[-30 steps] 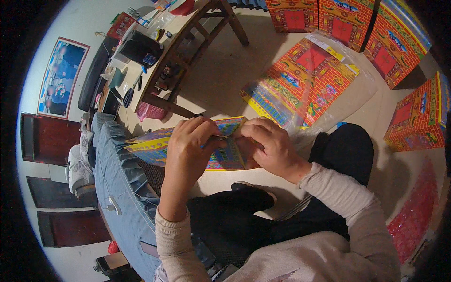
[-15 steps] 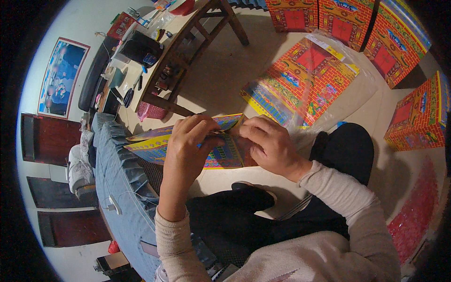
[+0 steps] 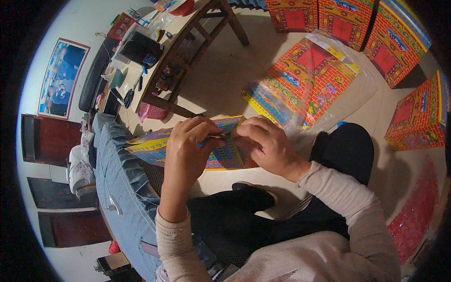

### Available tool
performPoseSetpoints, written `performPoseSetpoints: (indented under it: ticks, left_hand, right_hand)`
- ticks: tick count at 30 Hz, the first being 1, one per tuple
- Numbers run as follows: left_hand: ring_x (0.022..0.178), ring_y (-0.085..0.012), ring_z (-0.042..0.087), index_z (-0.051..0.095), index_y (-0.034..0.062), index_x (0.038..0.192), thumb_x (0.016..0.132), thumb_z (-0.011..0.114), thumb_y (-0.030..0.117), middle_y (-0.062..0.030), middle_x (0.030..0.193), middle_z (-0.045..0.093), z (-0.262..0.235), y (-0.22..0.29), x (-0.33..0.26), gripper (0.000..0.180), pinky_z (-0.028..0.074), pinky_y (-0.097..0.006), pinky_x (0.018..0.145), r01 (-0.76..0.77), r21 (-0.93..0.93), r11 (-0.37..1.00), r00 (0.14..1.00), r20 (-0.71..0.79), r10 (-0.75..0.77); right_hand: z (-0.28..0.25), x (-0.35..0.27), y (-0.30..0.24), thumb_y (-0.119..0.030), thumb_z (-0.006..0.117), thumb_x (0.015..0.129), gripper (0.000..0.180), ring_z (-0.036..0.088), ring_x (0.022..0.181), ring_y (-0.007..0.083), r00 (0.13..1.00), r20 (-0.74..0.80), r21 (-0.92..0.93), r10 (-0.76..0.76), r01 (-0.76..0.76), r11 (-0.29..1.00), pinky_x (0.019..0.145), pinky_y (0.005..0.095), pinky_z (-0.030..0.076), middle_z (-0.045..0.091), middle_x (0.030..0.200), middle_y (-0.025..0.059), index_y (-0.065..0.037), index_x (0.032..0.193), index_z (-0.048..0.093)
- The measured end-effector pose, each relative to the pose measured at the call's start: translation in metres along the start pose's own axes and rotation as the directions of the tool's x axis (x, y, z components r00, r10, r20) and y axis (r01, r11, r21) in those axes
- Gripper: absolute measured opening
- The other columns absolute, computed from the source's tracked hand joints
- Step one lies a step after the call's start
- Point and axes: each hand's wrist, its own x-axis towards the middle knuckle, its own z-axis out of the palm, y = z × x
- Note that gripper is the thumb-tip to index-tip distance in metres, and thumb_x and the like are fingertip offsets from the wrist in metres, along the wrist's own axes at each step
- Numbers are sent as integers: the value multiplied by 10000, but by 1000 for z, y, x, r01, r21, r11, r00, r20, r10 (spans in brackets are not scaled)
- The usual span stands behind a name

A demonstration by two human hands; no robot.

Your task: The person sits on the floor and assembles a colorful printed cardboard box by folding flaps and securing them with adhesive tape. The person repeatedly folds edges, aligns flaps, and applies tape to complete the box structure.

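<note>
L hand (image 3: 190,138) pinches the upper edge of the patterned carton (image 3: 225,157) btwn thumb & fingers; R hand (image 3: 265,143) pinches its R end (fingertips partly hidden). Carton's held up over the floor (image 3: 216,70), nr the desk's (image 3: 130,81) near corner. Beyond: flat printed cartons (image 3: 305,84) w/ clear plastic (image 3: 369,87), then upright boxes (image 3: 387,56). Pink basket (image 3: 151,112) below desk's near end, red bowl (image 3: 182,8) twd its far end.
</note>
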Motion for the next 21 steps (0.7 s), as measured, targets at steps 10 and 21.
performPoseSetpoints:
  ticks: [10,21]
  left_hand:
    - [898,-332,667,725,32,863,739,808,86,-101,914,715,-2,4,0,159,506,-431,830,87,-21,996,996,29,-86]
    - [849,-331,651,706,26,823,731,799,62,-98,853,686,1,2,1,137,498,-423,790,21,-26,999,1000,6,-21]
  right_hand:
    - [3,-3,3,9,755,808,344,693,972,335,998,-54,137,37,-29,990,844,413,575,683,1049,102,-92,1121,656]
    - [2,10,-10,-91,808,812,300,693,920,330,996,-49,76,74,-71,995,771,405,575,672,1007,106,-88,1065,647]
